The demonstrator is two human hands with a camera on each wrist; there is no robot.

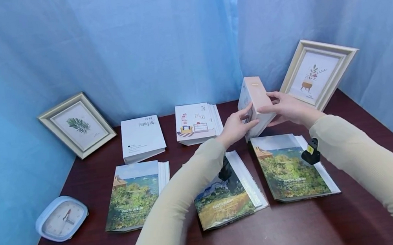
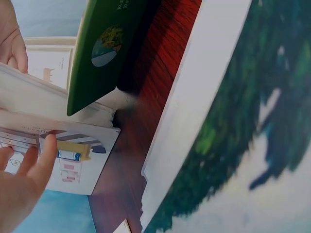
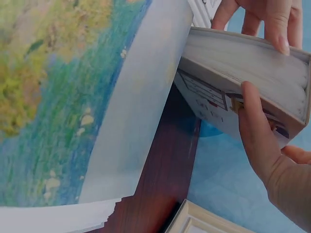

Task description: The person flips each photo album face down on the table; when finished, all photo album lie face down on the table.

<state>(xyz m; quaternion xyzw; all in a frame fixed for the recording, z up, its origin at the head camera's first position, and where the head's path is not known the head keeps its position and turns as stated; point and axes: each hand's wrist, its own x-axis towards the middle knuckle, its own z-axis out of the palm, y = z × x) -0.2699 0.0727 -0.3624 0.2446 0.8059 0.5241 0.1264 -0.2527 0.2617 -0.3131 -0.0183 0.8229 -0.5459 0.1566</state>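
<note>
Both hands hold a photo album (image 1: pixel 258 93) with a pink spine at the back right, standing on edge with its spine towards me. My left hand (image 1: pixel 236 128) has its fingers against the album's left cover, where the left wrist view shows a drawing of furniture. On the other side, my right hand (image 1: pixel 289 109) grips it, thumb near the spine and fingers round the right cover. White page edges (image 3: pixel 238 53) show between the covers in the right wrist view. Whether the album's lower edge touches the table cannot be told.
Below the hands lies a painted-cover album (image 1: pixel 290 168), with another (image 1: pixel 222 203) and a third (image 1: pixel 132 195) leftwards. Two white albums (image 1: pixel 142 137) (image 1: pixel 196 122) lie behind. Picture frames (image 1: pixel 79 126) (image 1: pixel 319 73) lean at both back corners. A blue clock (image 1: pixel 61 218) sits front left.
</note>
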